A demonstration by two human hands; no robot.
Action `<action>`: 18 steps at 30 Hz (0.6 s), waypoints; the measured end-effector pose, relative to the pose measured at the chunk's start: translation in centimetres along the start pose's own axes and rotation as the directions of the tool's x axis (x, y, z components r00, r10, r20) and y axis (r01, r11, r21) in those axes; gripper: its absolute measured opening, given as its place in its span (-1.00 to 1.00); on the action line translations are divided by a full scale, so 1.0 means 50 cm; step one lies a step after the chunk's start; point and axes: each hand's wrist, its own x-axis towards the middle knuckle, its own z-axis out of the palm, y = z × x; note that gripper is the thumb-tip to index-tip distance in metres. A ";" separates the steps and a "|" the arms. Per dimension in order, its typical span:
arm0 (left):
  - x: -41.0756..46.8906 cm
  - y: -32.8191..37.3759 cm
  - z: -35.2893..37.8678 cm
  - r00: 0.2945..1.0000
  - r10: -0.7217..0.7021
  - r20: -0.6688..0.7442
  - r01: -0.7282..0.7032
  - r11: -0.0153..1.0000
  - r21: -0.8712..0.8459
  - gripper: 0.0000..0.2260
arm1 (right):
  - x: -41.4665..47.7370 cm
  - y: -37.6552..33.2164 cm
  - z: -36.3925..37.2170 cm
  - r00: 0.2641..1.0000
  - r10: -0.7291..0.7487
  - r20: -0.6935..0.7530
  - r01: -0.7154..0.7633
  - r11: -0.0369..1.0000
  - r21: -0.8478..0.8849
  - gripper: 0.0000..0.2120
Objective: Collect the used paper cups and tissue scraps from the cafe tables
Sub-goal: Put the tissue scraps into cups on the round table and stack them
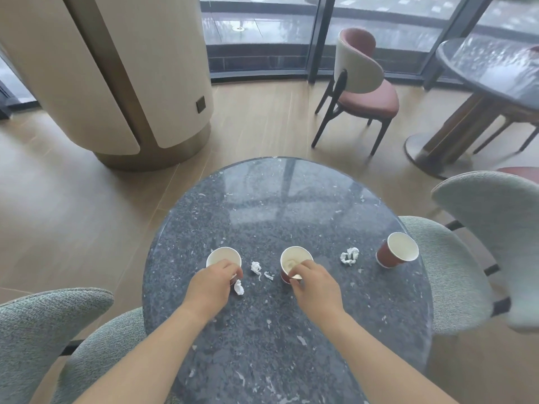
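Note:
Three red paper cups with white insides stand on the round dark stone table [262, 205]. My left hand [211, 284] grips the near side of the left cup [223, 256]. My right hand [313, 282] pinches the near rim of the middle cup [293, 259]. The third cup [398, 250] stands tilted-looking at the right, untouched. A tissue scrap [239, 287] lies right beside my left hand's fingers. Two small scraps [256, 267] [269, 276] lie between the two held cups. A bigger crumpled tissue [349, 256] lies between the middle and right cups.
Grey-green upholstered chairs stand at the near left [43, 330] and at the right [472, 243] of the table. A pink chair [364, 86] and a second round table [493, 71] are farther back right. A wide cream pillar [116, 77] rises at the left.

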 end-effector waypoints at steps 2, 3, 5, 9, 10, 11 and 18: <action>0.012 -0.005 -0.004 0.999 0.041 0.005 -0.041 0.998 0.044 -0.70 | -0.004 -0.014 0.002 0.999 -0.033 0.000 0.033 0.998 0.043 -0.89; 0.018 -0.009 -0.006 0.998 0.057 0.008 -0.058 0.996 0.062 -0.69 | -0.004 -0.020 0.004 0.999 -0.051 0.012 0.051 0.997 0.058 -0.89; 0.025 -0.016 -0.008 0.996 0.086 -0.002 -0.086 0.994 0.064 -0.71 | -0.004 -0.033 0.009 0.995 -0.083 0.047 0.079 0.994 0.080 -0.88; 0.016 -0.011 -0.015 0.985 0.149 -0.083 -0.145 0.988 0.057 -0.73 | 0.000 -0.051 0.027 0.982 -0.135 0.133 0.124 0.989 0.083 -0.84; 0.010 -0.008 -0.020 0.980 0.172 -0.095 -0.167 0.984 0.060 -0.73 | 0.001 -0.055 0.034 0.975 -0.150 0.162 0.139 0.987 0.077 -0.83; 0.005 -0.006 -0.025 0.976 0.189 -0.106 -0.183 0.981 0.060 -0.73 | 0.004 -0.059 0.042 0.967 -0.165 0.192 0.154 0.986 0.070 -0.80; 0.014 -0.043 -0.033 0.989 0.078 -0.128 -0.077 0.997 0.017 -0.70 | 0.035 -0.087 0.092 0.924 -0.207 0.320 0.216 0.976 0.009 -0.67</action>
